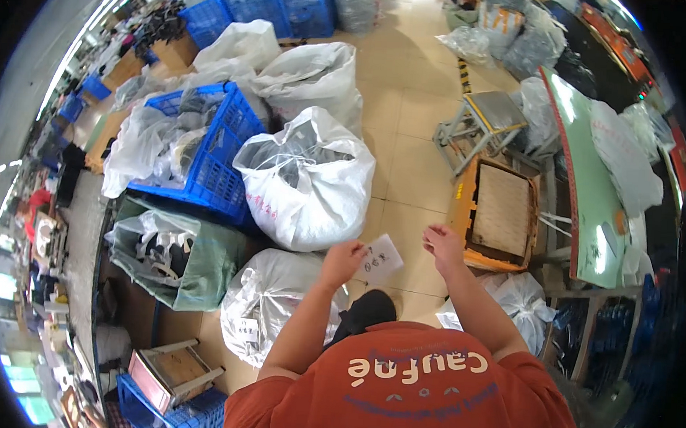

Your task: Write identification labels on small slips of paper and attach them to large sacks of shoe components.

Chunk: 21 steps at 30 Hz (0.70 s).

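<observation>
Between finger and thumb my left hand (343,261) pinches the edge of a white paper tag (385,260) with dark handwriting. My right hand (444,246) is raised to the right of the tag, apart from it, its fingers bent together; whatever they may hold is too small to make out. Just beyond my left hand stands a full white woven sack (313,205), its mouth gathered with ties over grey contents. A second white sack (258,306), tied shut and bearing a small label, sits beside my left forearm.
On the left are a blue crate (227,151) of bagged items and a green sack (211,262). To the right stand an orange-edged box (504,213), a metal stool (494,113) and a green-topped table (581,186). A tied white bag (519,302) lies near my right forearm.
</observation>
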Available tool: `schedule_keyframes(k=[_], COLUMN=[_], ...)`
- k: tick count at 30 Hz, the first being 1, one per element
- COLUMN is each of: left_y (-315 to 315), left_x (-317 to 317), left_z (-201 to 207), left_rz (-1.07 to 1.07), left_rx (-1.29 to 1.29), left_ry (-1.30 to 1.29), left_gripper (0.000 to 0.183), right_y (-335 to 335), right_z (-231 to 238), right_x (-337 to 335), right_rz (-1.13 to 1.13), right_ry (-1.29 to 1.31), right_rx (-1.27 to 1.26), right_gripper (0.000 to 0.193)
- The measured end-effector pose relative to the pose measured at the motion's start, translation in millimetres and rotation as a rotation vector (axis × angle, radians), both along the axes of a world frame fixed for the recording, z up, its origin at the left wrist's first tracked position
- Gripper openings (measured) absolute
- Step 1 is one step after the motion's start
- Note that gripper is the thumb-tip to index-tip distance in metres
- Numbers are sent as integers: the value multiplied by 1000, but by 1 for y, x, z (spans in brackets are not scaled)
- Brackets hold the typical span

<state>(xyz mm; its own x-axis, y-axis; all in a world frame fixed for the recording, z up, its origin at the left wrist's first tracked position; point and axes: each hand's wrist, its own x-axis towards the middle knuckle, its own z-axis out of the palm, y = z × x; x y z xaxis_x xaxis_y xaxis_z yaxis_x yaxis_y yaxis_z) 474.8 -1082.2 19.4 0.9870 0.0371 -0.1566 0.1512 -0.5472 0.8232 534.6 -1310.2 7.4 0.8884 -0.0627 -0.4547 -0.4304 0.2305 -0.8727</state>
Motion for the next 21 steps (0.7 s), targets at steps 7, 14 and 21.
schedule_keyframes(k=[7,14,21], left_y=[83,155,213], left_x=[38,107,174], left_z=[-6,-51,-111], left_rz=[343,578,668], left_rx=[-42,-80,-43], left_ry=[69,32,163], left_gripper=[21,19,18], right_y=[95,190,270], right_z=[-9,-41,-92], right_x=[93,196,284], right_rz=[354,545,716], right_ry=[-79,-43,-286], right_rx=[74,-92,-493], right_gripper=[19,13,13])
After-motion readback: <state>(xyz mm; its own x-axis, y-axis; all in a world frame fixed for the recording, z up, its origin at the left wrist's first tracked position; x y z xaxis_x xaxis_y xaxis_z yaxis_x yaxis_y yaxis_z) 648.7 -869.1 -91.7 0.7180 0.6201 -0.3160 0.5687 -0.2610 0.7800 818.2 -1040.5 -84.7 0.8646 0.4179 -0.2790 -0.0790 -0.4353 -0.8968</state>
